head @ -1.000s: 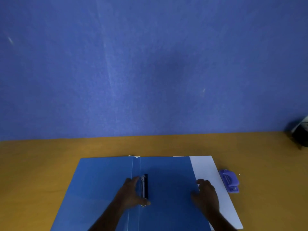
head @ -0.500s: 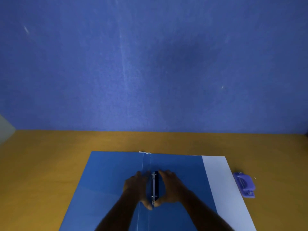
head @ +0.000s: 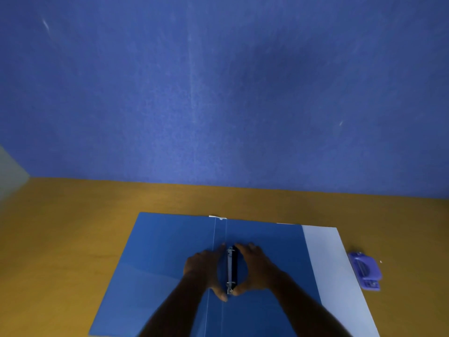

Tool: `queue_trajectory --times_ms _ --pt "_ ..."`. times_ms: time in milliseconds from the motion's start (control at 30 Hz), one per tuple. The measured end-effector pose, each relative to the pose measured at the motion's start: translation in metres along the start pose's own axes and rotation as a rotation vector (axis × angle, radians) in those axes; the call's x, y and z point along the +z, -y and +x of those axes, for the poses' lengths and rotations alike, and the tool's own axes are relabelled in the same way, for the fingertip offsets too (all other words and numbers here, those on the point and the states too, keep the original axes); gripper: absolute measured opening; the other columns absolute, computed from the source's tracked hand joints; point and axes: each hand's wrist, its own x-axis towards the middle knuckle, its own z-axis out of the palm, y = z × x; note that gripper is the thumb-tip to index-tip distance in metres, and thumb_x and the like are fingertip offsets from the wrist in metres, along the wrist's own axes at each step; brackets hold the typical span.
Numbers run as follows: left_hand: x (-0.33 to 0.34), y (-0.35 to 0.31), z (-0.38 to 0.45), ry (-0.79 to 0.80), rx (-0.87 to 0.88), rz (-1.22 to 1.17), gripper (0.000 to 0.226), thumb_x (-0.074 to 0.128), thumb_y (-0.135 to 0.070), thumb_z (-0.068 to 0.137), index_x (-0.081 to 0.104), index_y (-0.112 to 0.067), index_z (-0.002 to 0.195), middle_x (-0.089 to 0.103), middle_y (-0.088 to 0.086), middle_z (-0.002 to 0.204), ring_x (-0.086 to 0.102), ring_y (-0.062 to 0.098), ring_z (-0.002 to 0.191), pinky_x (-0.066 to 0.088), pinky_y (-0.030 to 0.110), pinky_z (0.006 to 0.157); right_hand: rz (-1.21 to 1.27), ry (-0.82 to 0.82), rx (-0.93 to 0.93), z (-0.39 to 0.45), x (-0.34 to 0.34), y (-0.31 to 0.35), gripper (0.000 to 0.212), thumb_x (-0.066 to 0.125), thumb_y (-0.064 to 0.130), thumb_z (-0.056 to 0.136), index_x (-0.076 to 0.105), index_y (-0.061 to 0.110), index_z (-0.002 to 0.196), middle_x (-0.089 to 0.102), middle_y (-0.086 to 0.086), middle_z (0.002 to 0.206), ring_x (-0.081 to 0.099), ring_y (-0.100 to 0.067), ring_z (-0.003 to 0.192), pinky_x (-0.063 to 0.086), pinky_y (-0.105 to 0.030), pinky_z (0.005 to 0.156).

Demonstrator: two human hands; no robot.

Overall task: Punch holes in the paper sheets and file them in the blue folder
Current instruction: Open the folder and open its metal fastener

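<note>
The blue folder (head: 160,259) lies open and flat on the wooden table. Its metal ring clip (head: 230,269) runs along the spine. My left hand (head: 204,268) and my right hand (head: 256,268) cup the clip from either side, with thumbs and fingertips pressed against its two ends. White paper sheets (head: 337,276) lie under the folder's right flap and stick out along its right edge. A small purple hole punch (head: 364,269) sits on the table just right of the paper.
The orange-brown table (head: 73,227) extends to the left and behind the folder. A blue wall (head: 218,93) rises straight behind the table. A pale surface (head: 9,171) shows at the far left edge.
My right hand left the folder's right flap and came to the ring clip, joining the left hand. Both hands now hold the clip. The view shifted slightly left.
</note>
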Motion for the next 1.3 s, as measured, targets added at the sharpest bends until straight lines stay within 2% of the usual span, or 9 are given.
queue_trajectory --times_ms 100,233,500,800,933,1067,1167,1300 --pt "0.001 0.001 0.0 -0.006 -0.004 -0.011 0.148 0.091 -0.058 0.038 -0.002 -0.041 0.152 0.05 0.006 0.144 0.052 0.029 0.13 0.049 0.044 0.1 0.004 -0.01 -0.002 0.0 -0.001 0.001 0.131 0.084 0.058 0.049 0.012 0.023 0.152 0.022 -0.007 0.155 0.023 -0.026 0.141 0.033 -0.042 0.113" --pt "0.001 0.002 0.001 -0.005 -0.002 -0.015 0.147 0.091 -0.058 0.039 -0.003 -0.041 0.152 0.049 0.006 0.144 0.051 0.029 0.13 0.049 0.045 0.1 0.016 0.003 0.014 -0.001 -0.002 0.001 0.131 0.085 0.055 0.049 0.01 0.024 0.152 0.013 -0.006 0.159 0.016 -0.027 0.145 0.03 -0.045 0.115" --pt "0.004 0.004 0.002 -0.032 0.005 -0.042 0.148 0.09 -0.059 0.035 -0.002 -0.044 0.15 0.049 0.008 0.144 0.051 0.031 0.13 0.049 0.046 0.1 -0.046 -0.009 -0.023 -0.009 0.003 0.0 0.127 0.085 0.058 0.044 0.02 0.026 0.148 0.027 -0.004 0.148 0.03 -0.026 0.133 0.036 -0.046 0.108" --pt "0.008 0.007 0.001 -0.054 0.022 -0.1 0.146 0.091 -0.058 0.036 0.0 -0.045 0.15 0.048 0.004 0.145 0.05 0.028 0.132 0.047 0.045 0.102 -0.031 -0.016 -0.045 -0.014 -0.004 0.005 0.125 0.085 0.057 0.046 0.019 0.023 0.147 0.03 -0.003 0.144 0.035 -0.025 0.129 0.041 -0.044 0.105" --pt "0.013 0.013 -0.001 -0.077 0.041 -0.154 0.145 0.089 -0.059 0.036 0.001 -0.044 0.151 0.044 0.002 0.149 0.044 0.025 0.136 0.044 0.043 0.105 0.002 -0.009 -0.072 -0.015 -0.007 0.008 0.123 0.086 0.054 0.048 0.019 0.02 0.145 0.031 -0.003 0.141 0.036 -0.023 0.128 0.041 -0.039 0.106" --pt "0.016 0.017 -0.002 -0.073 0.071 -0.213 0.147 0.087 -0.062 0.037 -0.005 -0.042 0.151 0.04 0.003 0.152 0.04 0.026 0.139 0.042 0.042 0.108 -0.049 -0.02 -0.104 -0.014 -0.011 0.015 0.115 0.085 0.054 0.044 0.026 0.02 0.138 0.036 -0.001 0.134 0.041 -0.023 0.12 0.046 -0.044 0.1" --pt "0.017 0.021 0.0 -0.065 0.094 -0.236 0.153 0.083 -0.066 0.029 -0.007 -0.042 0.15 0.041 0.002 0.152 0.041 0.023 0.139 0.043 0.041 0.108 -0.104 -0.053 -0.111 -0.013 -0.011 0.02 0.111 0.083 0.056 0.043 0.029 0.021 0.133 0.037 0.0 0.131 0.042 -0.023 0.118 0.048 -0.048 0.095" --pt "0.014 0.023 -0.001 -0.05 0.131 -0.257 0.151 0.088 -0.06 0.033 0.001 -0.032 0.153 0.041 0.003 0.15 0.043 0.023 0.135 0.043 0.038 0.109 -0.183 -0.078 -0.146 -0.009 -0.009 0.032 0.115 0.079 0.064 0.045 0.027 0.019 0.137 0.035 0.001 0.137 0.039 -0.024 0.123 0.044 -0.05 0.098"
